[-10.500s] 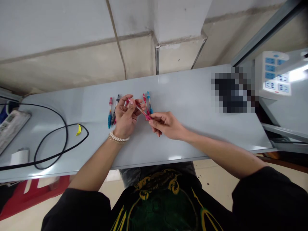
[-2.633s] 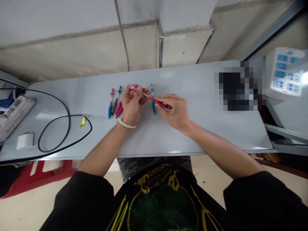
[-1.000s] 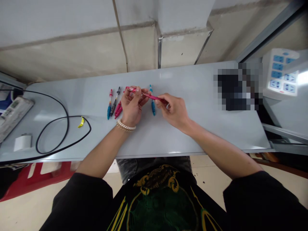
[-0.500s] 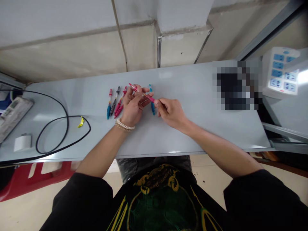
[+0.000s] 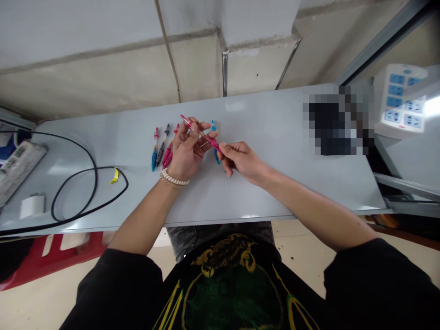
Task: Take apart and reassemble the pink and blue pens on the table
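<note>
Above the table, both hands are on one pink pen (image 5: 211,140), which slants from upper left to lower right. My left hand (image 5: 187,153) pinches its upper part between thumb and fingers. At the pen's lower pink end, my right hand (image 5: 242,160) is closed with thumb and forefinger. Left of my left hand lie a pen with a blue grip and red top (image 5: 154,153), a black and clear pen (image 5: 162,145), and pink pen parts (image 5: 167,158) partly covered by the hand. Behind the held pen lies a light blue pen (image 5: 217,156), partly hidden.
A black cable (image 5: 98,183) with a yellow tag loops over the table's left side, near a white charger (image 5: 32,205) and a power strip (image 5: 20,167). At the right are a blurred-out dark object (image 5: 330,126) and a white socket block (image 5: 400,101). A wall borders the back.
The pink pen's lower end shows more, and my right hand's lower fingers have loosened and extended downward. My left hand keeps its pinch. The whole view has shifted slightly.
</note>
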{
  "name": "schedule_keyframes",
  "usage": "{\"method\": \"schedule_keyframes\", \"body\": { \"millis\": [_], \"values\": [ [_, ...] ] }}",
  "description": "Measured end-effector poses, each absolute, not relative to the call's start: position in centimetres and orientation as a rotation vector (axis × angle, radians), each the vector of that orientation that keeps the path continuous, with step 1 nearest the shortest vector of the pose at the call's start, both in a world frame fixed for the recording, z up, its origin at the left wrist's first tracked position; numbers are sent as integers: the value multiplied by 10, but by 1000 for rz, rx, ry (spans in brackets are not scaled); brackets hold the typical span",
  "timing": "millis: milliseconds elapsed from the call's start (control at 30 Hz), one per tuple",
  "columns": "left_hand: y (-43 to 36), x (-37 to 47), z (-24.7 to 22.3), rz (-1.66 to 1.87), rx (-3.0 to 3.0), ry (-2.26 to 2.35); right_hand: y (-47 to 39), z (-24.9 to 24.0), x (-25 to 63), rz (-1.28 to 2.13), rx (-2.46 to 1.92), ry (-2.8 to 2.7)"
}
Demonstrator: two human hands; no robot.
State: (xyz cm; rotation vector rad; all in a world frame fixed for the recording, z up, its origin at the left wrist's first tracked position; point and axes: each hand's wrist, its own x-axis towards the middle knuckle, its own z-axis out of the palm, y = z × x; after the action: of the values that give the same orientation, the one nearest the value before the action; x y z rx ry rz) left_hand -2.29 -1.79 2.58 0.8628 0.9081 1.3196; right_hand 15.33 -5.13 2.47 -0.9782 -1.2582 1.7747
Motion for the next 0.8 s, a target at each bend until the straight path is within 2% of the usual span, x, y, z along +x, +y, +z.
{"method": "schedule_keyframes", "body": {
  "millis": [133,300,800],
  "values": [
    [-20,-17,38,1306,600,796,-56,19,151,1487,-1055,-1508],
    [-20,-25,57,1295,389,780,-54,19,152,1286,-1080,-1490],
    [-26,-27,63,1250,418,838,-55,24,152,1222,-1092,-1527]
  ]
}}
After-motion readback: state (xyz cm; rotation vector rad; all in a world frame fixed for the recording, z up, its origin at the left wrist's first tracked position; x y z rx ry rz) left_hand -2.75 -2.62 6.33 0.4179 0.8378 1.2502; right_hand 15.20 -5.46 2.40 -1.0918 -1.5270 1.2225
